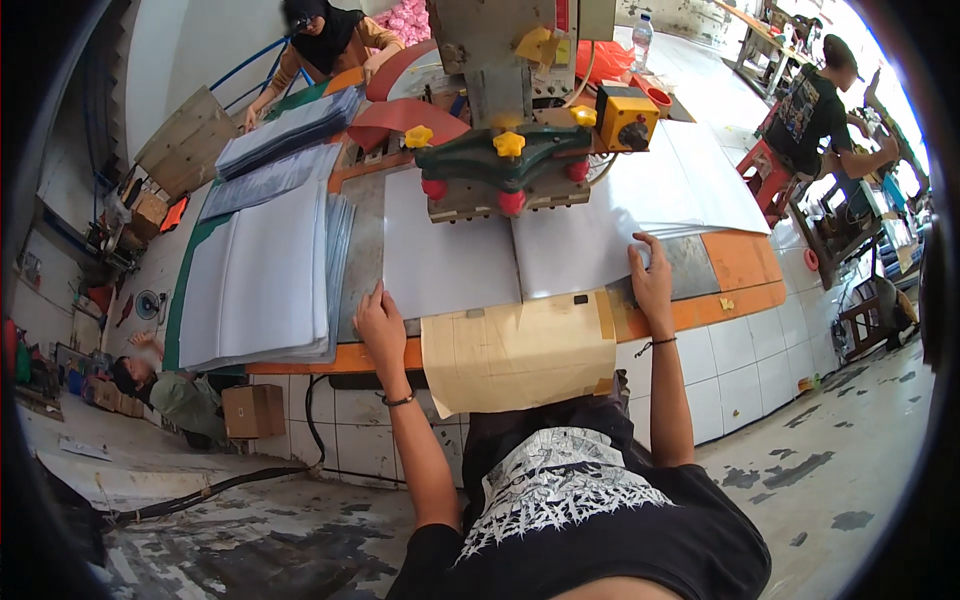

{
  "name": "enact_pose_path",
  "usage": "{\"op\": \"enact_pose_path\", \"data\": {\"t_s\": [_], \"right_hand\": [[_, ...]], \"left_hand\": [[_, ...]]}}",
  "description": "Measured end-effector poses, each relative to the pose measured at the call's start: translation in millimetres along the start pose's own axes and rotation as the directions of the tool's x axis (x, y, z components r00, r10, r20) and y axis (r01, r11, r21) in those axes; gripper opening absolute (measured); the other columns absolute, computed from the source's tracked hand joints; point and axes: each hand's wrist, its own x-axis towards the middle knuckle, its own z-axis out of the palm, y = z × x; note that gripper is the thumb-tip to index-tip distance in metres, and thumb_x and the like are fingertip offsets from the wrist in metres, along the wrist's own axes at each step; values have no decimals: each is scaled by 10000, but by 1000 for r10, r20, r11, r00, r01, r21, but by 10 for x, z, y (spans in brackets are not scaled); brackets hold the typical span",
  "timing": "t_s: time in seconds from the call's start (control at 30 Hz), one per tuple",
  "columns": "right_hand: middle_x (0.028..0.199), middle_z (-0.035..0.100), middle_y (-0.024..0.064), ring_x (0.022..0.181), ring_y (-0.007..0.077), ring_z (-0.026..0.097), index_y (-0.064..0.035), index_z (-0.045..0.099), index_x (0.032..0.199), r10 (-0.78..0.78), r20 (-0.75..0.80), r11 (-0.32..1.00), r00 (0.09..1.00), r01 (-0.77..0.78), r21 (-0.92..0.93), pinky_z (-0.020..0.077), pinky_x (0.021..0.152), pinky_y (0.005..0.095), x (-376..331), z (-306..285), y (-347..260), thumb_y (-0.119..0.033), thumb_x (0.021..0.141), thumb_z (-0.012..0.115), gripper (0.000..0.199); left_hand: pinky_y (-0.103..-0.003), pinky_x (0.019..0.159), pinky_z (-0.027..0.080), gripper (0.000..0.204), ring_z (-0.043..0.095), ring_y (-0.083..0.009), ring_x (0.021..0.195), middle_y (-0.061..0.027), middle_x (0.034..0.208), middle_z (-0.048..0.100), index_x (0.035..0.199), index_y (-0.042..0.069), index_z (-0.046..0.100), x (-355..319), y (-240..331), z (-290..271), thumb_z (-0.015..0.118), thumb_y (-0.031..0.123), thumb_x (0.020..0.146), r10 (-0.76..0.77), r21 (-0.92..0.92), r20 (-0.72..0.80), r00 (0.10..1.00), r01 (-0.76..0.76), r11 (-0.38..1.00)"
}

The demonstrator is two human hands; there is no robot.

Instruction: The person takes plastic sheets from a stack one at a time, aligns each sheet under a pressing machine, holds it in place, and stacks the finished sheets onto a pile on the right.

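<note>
A pair of white sheets (445,265), perhaps an open cover with a dark seam down the middle, lies flat under the head of a press machine (510,165). My left hand (381,325) rests at the near left corner of the sheets, index finger stretched along the edge. At the opposite edge, my right hand (652,283) touches the sheet with its fingers apart. Between my hands, a yellowish board (520,355) hangs over the table's front edge. Green metal with yellow star knobs (510,145) and red feet spans the press head.
Stacked white sheets (265,270) stand left, with clear plastic-like sheets (290,130) behind. More white sheets (690,185) fan out right. A yellow control box (627,118) sits beside the press. One person (335,40) works behind; another (815,110) sits right; a third (190,400) is low at left.
</note>
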Motion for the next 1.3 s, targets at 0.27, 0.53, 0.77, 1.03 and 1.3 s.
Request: {"op": "enact_pose_path", "data": {"t_s": [0.27, 0.53, 0.77, 1.03, 1.3], "right_hand": [[1002, 714, 220, 772, 340, 654, -29, 634, 1229, 111, 53, 993, 992, -109, -47, 490, 727, 431, 29, -9, -181, -232, 995, 635, 310], [1091, 726, 213, 1038, 383, 692, -25, 660, 1203, 135, 6, 981, 991, -133, -139, 522, 899, 432, 132, 51, -159, -216, 976, 655, 297], [1078, 732, 206, 1048, 368, 699, -26, 660, 1201, 74, -11, 984, 997, -75, -159, 524, 913, 415, 113, 72, -97, -158, 959, 656, 276], [942, 728, 152, 760, 276, 658, -30, 668, 1149, 209, 31, 966, 977, -202, -161, 506, 737, 378, 93, 95, -188, -124, 956, 654, 215], [959, 715, 119, 857, 183, 642, -10, 664, 1127, 202, 97, 978, 975, -196, -73, 497, 800, 323, 77, 72, -144, -118, 1005, 612, 171]], "left_hand": [[-492, 957, 431, 374, 624, -371, 1007, -184, 1074, 689, 1256, 16, 695, 8, 34, -53, 630, 264, 982, -22, -41, -18, 1000, 21, 999], [-431, 1009, 426, 471, 661, -312, 1004, -186, 1161, 717, 1303, 41, 644, 36, 161, -87, 713, 321, 931, -102, 54, 85, 991, 98, 994], [-427, 853, 459, 406, 582, -277, 769, -101, 831, 638, 1245, 69, 684, 107, 124, -42, 750, 280, 904, -121, 42, 64, 991, 118, 992], [-363, 567, 383, 286, 405, -177, 573, -32, 604, 433, 1142, 38, 723, 148, 3, 8, 736, 221, 924, -91, -82, -10, 996, 90, 993], [-370, 675, 409, 249, 457, -205, 626, -49, 652, 491, 1122, 57, 736, 165, 81, -15, 718, 211, 927, -217, -47, 43, 975, 219, 975]]}}
